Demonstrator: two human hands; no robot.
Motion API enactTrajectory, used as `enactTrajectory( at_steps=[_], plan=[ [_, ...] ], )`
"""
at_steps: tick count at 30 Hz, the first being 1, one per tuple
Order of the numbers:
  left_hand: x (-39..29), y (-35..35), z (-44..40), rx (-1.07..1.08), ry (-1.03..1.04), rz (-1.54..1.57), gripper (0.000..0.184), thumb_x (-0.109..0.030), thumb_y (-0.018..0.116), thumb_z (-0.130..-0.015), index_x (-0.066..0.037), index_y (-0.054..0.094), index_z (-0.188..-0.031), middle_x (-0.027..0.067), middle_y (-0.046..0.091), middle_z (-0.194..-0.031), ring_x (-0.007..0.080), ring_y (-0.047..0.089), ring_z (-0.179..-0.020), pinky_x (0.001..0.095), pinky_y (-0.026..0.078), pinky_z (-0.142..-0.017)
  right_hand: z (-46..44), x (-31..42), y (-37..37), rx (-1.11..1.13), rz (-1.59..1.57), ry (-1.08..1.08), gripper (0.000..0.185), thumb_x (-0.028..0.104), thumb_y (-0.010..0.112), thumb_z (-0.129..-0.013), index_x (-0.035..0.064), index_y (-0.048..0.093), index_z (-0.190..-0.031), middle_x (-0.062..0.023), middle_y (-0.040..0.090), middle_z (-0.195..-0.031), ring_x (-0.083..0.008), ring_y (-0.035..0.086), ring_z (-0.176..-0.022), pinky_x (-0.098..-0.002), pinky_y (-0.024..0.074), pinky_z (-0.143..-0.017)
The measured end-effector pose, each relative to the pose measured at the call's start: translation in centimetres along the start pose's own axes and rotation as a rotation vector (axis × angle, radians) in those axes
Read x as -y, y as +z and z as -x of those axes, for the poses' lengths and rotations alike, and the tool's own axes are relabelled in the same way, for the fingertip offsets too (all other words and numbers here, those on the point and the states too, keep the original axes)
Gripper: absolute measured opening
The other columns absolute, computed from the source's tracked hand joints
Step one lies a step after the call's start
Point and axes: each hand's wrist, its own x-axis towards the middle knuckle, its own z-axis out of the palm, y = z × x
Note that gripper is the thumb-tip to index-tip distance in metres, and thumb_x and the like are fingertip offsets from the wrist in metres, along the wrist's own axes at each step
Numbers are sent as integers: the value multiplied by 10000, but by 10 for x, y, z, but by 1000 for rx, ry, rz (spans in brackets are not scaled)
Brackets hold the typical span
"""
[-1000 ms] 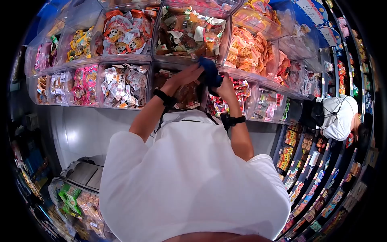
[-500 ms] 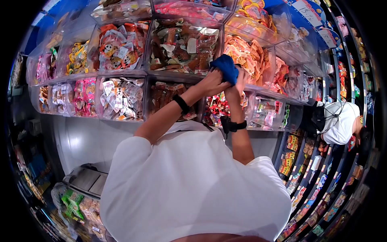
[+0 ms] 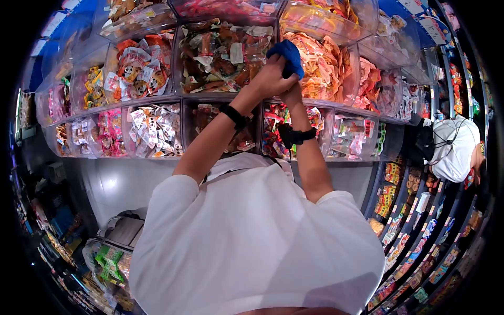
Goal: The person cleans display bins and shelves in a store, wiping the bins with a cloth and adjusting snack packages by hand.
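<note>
A crumpled blue cloth (image 3: 287, 56) is between my two hands, over the divider between a bin of brown-wrapped snacks (image 3: 223, 56) and a bin of orange packets (image 3: 321, 65). My left hand (image 3: 270, 79) has its fingers closed on the cloth from the left side. Just below the cloth, my right hand (image 3: 292, 93) is mostly hidden behind the left hand and the cloth, so its fingers do not show. Both wrists wear black bands.
Clear plastic bins of packaged sweets (image 3: 152, 126) run in tiers across the front. Shelves of snacks (image 3: 404, 226) curve down the right, where another person in a white shirt (image 3: 455, 147) bends. A bin of green packets (image 3: 109, 261) stands at lower left.
Both hands and the blue cloth have risen from the lower bins to the upper row. The cloth was more spread half a second ago and is bunched now. The view has shifted slightly.
</note>
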Motion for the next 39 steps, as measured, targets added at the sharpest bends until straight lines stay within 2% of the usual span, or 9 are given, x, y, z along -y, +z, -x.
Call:
enactTrajectory(
  at_steps=[2, 7, 12, 13, 17, 22, 34, 38, 39],
  plan=[
    [-7, -10, 1, 21, -12, 21, 561, -360, 680, -812, 43, 553, -1181, 284, 591, -1131, 439, 603, -1025, 459, 496, -892, 17, 8, -3, 137, 1301, -479, 495, 157, 683, -875, 62, 478, -1315, -75, 600, -1222, -218, 634, -1036, -345, 525, -915],
    [-21, -39, 39, 160, -109, 240, 576, -330, 794, -693, 63, 606, -1070, 223, 621, -1048, 355, 623, -971, 410, 502, -878, 88, 43, 66, 171, 1293, -570, 645, 68, 747, -725, 31, 448, -1295, -175, 581, -1191, -322, 624, -1071, -368, 516, -914],
    [-45, -41, 129, 284, -308, 172, 611, -246, 804, -723, 29, 537, -1198, 196, 601, -1066, 310, 602, -996, 397, 475, -904, 154, 23, 17, 368, 1390, -212, 821, 43, 746, -683, 25, 347, -1401, -280, 493, -1262, -501, 539, -1114, -488, 494, -928],
    [-17, -12, 162, 219, -333, 446, 557, -262, 736, -813, 12, 507, -1240, 201, 598, -1069, 294, 602, -1008, 404, 474, -893, 163, 20, 4, 410, 1497, -350, 817, 5, 728, -658, 21, 352, -1384, -297, 489, -1245, -506, 540, -1102, -499, 496, -915],
    [25, 17, 188, 193, -564, 430, 434, -320, 582, -943, 35, 509, -1180, 230, 615, -1028, 332, 616, -963, 439, 472, -848, 153, -14, -27, 246, 1504, -264, 736, -34, 665, -648, -4, 411, -1339, -278, 499, -1226, -492, 523, -1107, -482, 486, -921],
    [41, 50, 161, 31, -445, 229, 417, -306, 602, -939, 62, 524, -1117, 271, 625, -1041, 395, 620, -979, 443, 470, -846, 127, -36, -24, 107, 1466, -360, 638, 63, 659, -718, 1, 443, -1315, -267, 505, -1178, -486, 524, -1076, -508, 492, -883],
    [-13, 27, 182, 209, -589, 174, 528, -426, 485, -976, 39, 535, -1222, 268, 617, -1128, 398, 605, -1084, 420, 455, -912, 132, -17, -33, 634, 1509, -204, 319, 76, 655, -757, 28, 624, -1071, -252, 672, -933, -455, 634, -895, -489, 529, -753],
    [32, 51, 166, 22, -515, 10, 527, -446, 478, -980, 31, 590, -1173, 285, 654, -1005, 412, 635, -1022, 433, 478, -879, 101, -29, -51, 484, 1731, -434, 299, 100, 666, -774, 3, 621, -1054, -305, 619, -977, -493, 630, -860, -511, 534, -709],
    [33, 48, 157, 49, -543, -5, 554, -479, 479, -976, 28, 606, -1161, 292, 665, -978, 418, 643, -1004, 434, 489, -864, 109, -11, -29, 389, 1732, -205, 316, 117, 676, -795, -6, 604, -1077, -305, 608, -1006, -480, 640, -858, -528, 539, -724]
  ],
)
